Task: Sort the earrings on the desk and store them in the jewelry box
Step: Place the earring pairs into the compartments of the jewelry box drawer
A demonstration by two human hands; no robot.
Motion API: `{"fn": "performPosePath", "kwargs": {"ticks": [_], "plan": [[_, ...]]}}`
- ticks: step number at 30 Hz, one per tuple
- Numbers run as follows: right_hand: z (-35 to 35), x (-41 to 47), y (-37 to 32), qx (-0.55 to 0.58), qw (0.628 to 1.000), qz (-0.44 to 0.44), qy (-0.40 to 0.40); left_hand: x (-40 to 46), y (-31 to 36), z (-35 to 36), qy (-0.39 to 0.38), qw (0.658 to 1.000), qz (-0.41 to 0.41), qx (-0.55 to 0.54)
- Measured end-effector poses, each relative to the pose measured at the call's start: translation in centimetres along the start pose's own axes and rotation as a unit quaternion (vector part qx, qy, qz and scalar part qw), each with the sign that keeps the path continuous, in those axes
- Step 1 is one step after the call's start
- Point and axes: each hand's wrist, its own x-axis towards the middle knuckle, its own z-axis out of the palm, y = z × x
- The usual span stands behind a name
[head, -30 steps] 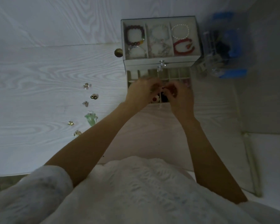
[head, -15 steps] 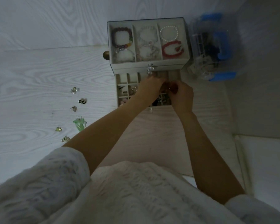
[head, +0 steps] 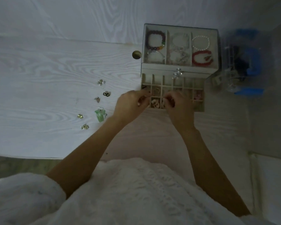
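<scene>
Pale jewelry box (head: 180, 70) has its grid drawer (head: 199, 109) open. Left hand (head: 130, 105) and right hand (head: 178, 105), over the drawer, each seem to pinch something tiny; lower it gently into one cell. Six earrings (head: 100, 115) lie left of the box on the bench (head: 39, 78).

Bare desk (head: 39, 70) left of scattered earrings (head: 97, 103), jewelry box (head: 180, 69) and clear bin (head: 240, 62) blocking the far right

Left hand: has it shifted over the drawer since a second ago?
Yes. The left hand has drawn leftward to the drawer's left edge, uncovering middle compartments.
</scene>
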Motion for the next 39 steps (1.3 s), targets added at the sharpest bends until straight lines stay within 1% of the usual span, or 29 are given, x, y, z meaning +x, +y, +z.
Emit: {"fn": "performPosePath", "kwargs": {"ticks": [3,5,8,10,14,16,20,25,29,34,37,39], "plan": [[2.8,0.1,-4.0,0.02,0.995,-0.065,-0.071,-2.4,-4.0,-3.1,0.068,0.994,-0.08,0.004],[5.0,0.9,-6.2,0.02,0.987,-0.107,-0.118,-3.5,-6.8,-4.8,0.091,0.987,-0.128,0.027],[7.9,2.8,-8.4,-0.014,0.973,-0.154,-0.172,-4.5,-10.3,-6.2,0.074,0.978,-0.188,0.053],[9.7,4.1,-9.5,-0.039,0.964,-0.169,-0.2,-4.8,-11.7,-6.5,0.066,0.975,-0.206,0.054],[12.6,5.8,-10.7,-0.075,0.952,-0.188,-0.23,-4.3,-12.4,-6.0,0.053,0.969,-0.239,0.031],[13.6,6.1,-11.1,-0.097,0.947,-0.189,-0.243,-3.8,-12.6,-5.7,0.051,0.971,-0.231,0.03],[14.3,6.0,-11.3,-0.097,0.946,-0.174,-0.257,-3.1,-12.6,-5.5,0.044,0.979,-0.192,0.051],[13.7,5.1,-10.6,-0.107,0.948,-0.186,-0.234,-2.8,-12.4,-5.7,0.024,0.983,-0.166,0.075],[13.3,4.3,-10.1,-0.078,0.959,-0.173,-0.212,-2.9,-12.2,-5.6,0.04,0.986,-0.141,0.078],[13.2,3.6,-9.4,-0.068,0.959,-0.178,-0.208,-2.9,-12.8,-5.4,0.057,0.988,-0.129,0.06],[12.3,3.2,-9.4,-0.03,0.966,-0.173,-0.189,-3.0,-13.1,-5.5,0.059,0.991,-0.096,0.077],[11.0,3.0,-9.3,0.005,0.974,-0.161,-0.162,-3.2,-13.4,-5.7,0.064,0.99,-0.081,0.091]]}}
